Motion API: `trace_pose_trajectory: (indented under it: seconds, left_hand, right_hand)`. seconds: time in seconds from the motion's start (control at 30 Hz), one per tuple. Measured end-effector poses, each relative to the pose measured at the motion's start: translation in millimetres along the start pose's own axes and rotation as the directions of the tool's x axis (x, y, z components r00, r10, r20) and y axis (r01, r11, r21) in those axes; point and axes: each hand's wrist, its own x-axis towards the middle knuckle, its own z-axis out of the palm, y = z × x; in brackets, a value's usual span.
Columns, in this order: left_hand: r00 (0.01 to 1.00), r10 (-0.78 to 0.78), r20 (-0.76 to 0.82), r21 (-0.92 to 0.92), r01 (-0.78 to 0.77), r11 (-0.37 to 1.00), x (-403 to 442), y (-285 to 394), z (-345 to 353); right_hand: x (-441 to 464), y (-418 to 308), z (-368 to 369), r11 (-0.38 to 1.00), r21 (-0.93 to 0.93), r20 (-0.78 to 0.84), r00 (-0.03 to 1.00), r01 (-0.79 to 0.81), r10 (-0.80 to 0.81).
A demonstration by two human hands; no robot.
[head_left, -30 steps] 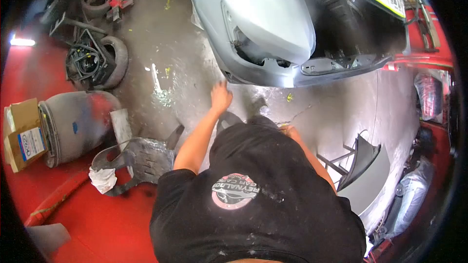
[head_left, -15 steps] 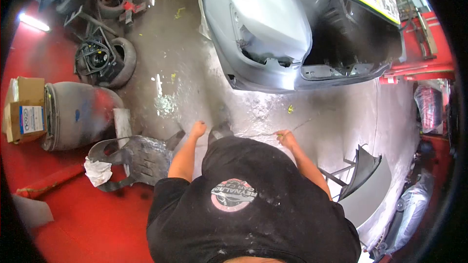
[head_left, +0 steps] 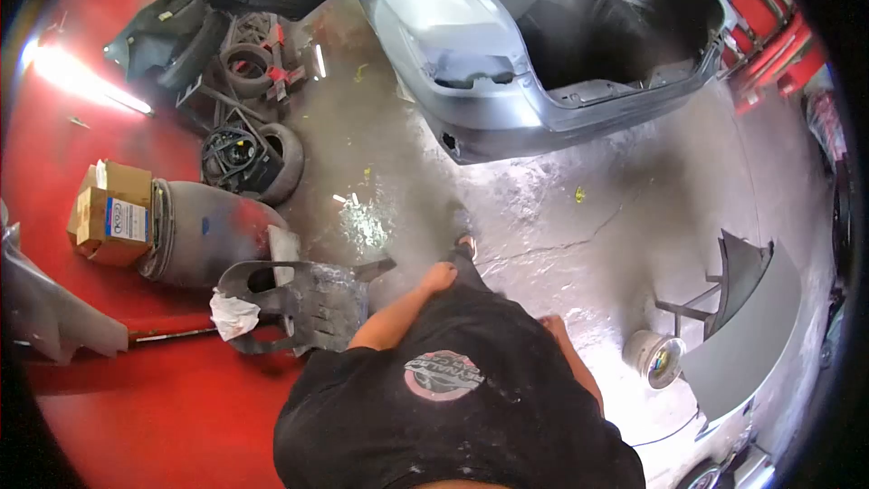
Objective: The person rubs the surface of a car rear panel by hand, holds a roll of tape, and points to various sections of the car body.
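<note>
My left hand (head_left: 441,277) hangs in front of my dark clothing at thigh height, its fingers curled; whatever they hold, if anything, is hidden. On the other side, my right hand (head_left: 552,321) shows only in part beside my black shirt (head_left: 471,417), and its fingers are mostly hidden. Both hands are apart from the objects around. Ahead stands a grey car body (head_left: 453,27) with its rear compartment open and a hole at the lower corner. Left of my left hand is a worn dark plastic chair (head_left: 326,308) with a crumpled white cloth or paper (head_left: 233,314) on it.
A barrel (head_left: 217,231) lies at the left beside cardboard boxes (head_left: 113,217). Farther off are tires (head_left: 282,167) and dark car parts (head_left: 172,41). At the right, a bucket (head_left: 647,358) stands near a grey panel (head_left: 751,335) on a stand. The concrete floor (head_left: 534,208) is stained.
My view has turned and shifted, bringing the bucket into sight at the right. My left hand has swung across toward my front; my right hand has dropped back near my side.
</note>
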Motion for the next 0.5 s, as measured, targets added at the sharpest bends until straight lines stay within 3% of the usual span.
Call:
trace_pose_trajectory:
  seconds: [0.07,0.17,0.27,0.3,0.33,0.43,0.5]
  left_hand:
    - [0.996,-0.092,0.018,-0.125,0.094,0.988,-9,6,1]
    - [0.994,-0.059,0.095,0.017,0.058,0.998,-11,-4,-5]
    - [0.985,-0.152,0.083,0.104,0.143,0.984,-37,28,-19]
    - [0.991,-0.118,0.061,0.133,0.109,0.985,-38,27,-14]
    - [0.996,-0.081,0.041,0.161,0.074,0.984,-33,15,-3]
    - [0.997,-0.047,0.062,0.212,0.033,0.977,-8,-17,17]
    - [0.996,-0.015,0.093,0.247,-0.008,0.969,-4,-16,18]
  right_hand:
    - [-49,6,14,0.998,-0.024,0.069,0.995,-0.063,0.065]
    - [-73,65,70,0.996,0.034,0.012,0.996,-0.087,0.087]
    - [-67,134,137,0.987,0.142,-0.123,0.988,-0.076,0.094]
    - [-65,135,146,0.98,0.177,-0.157,0.981,-0.087,0.116]
    - [-71,111,129,0.905,0.355,-0.141,0.944,-0.234,0.3]
    - [-77,48,61,0.931,0.346,-0.241,0.948,-0.118,0.21]
    - [-68,28,45,0.875,0.475,-0.219,0.95,-0.093,0.22]
